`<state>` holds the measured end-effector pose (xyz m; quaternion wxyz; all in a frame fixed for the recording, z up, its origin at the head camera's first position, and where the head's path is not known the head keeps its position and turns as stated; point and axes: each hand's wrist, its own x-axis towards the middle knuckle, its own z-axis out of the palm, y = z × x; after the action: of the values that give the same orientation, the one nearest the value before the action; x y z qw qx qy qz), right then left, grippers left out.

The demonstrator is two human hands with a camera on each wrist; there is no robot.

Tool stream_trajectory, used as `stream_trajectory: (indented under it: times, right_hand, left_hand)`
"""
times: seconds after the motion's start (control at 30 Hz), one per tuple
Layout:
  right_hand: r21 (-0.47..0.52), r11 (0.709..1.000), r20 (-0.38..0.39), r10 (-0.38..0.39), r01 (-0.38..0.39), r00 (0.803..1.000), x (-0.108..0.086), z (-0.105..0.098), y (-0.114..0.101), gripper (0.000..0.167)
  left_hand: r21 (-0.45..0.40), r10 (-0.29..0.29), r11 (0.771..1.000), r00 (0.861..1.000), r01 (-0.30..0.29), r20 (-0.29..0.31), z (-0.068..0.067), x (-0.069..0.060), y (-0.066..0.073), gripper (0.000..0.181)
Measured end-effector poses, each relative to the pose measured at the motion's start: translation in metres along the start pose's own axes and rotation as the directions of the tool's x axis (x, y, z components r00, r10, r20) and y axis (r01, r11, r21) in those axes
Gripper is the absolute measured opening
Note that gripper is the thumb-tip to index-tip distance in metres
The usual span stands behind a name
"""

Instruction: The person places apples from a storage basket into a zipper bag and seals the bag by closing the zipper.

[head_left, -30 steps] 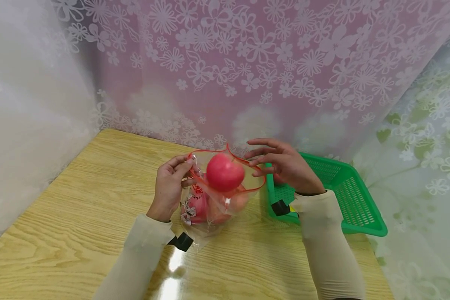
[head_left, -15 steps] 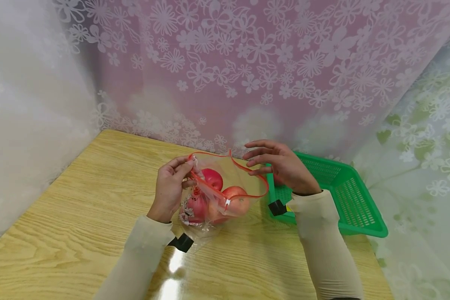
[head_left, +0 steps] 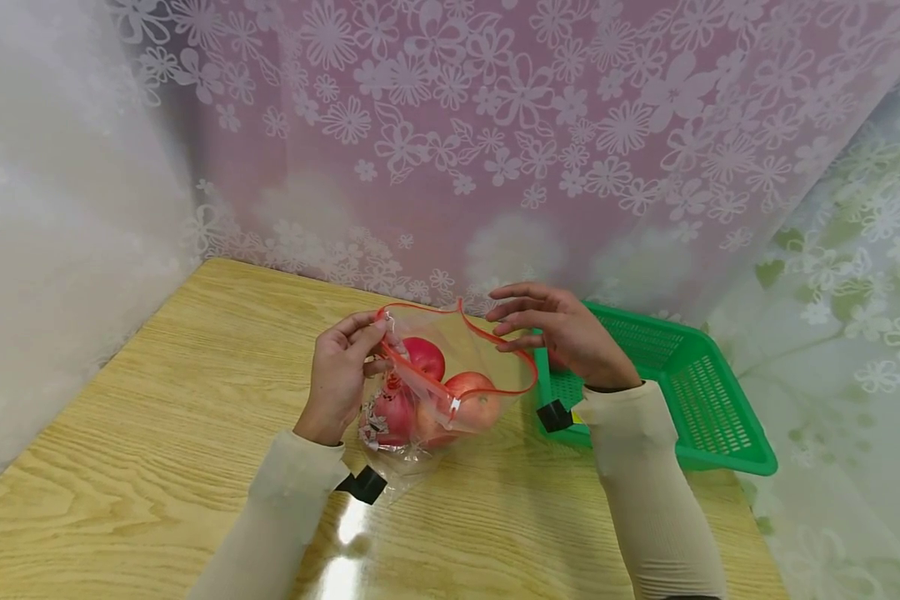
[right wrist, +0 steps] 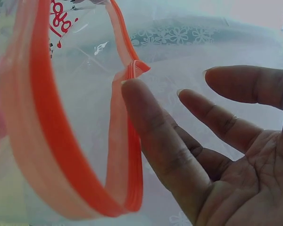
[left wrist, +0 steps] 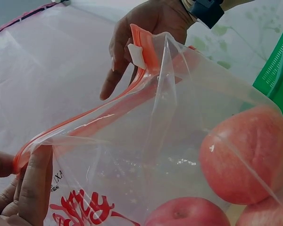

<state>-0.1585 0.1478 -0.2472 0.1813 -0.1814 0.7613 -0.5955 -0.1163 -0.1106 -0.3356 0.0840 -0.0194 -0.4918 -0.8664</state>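
A clear zip bag (head_left: 427, 333) with a red zip rim and a white slider stands with its mouth spread wide. Inside it lie several apples (head_left: 474, 398), red and pinkish, with red lettering printed on the bag's side. My left hand (head_left: 341, 367) pinches the left edge of the rim between thumb and fingers. Beside the right part of the rim is my right hand (head_left: 558, 329), its fingers spread and holding nothing. In the right wrist view a finger (right wrist: 155, 132) lies against or very near the red zip strip (right wrist: 70, 155); contact is hard to tell.
At the right stands a green slotted basket (head_left: 720, 408), with part of an apple (head_left: 557, 360) showing in it behind my right hand. All rests on a wooden table (head_left: 157, 400) against a floral curtain (head_left: 457, 150).
A red apple that was in the bag's mouth one second ago has dropped among the other apples inside. My right hand has shifted slightly left; my left hand keeps its hold.
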Motion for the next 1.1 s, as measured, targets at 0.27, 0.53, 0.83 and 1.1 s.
stream_trajectory:
  times: [0.27,0.53,0.83,1.1]
  right_hand:
    - [-0.006,1.000,-0.012,-0.001,0.001,1.000,-0.003,-0.002,-0.001,0.034]
    - [0.024,1.000,-0.014,-0.019,0.019,1.000,-0.007,-0.007,-0.002,0.031]
    - [0.026,0.998,-0.046,-0.051,0.052,0.998,-0.013,-0.018,0.006,0.034]
    - [0.088,0.992,-0.080,-0.084,0.091,0.993,-0.018,-0.031,0.014,0.031]
  left_hand:
    - [0.001,-0.005,1.000,1.000,0.005,0.006,0.001,0.000,0.000,0.015]
    - [0.011,-0.008,1.000,1.000,0.008,0.009,0.001,0.001,0.003,0.013]
    - [0.020,0.006,1.000,1.000,-0.006,0.015,0.000,0.000,0.001,0.015]
    - [0.030,0.003,1.000,1.000,-0.003,-0.001,0.000,0.000,-0.001,0.016]
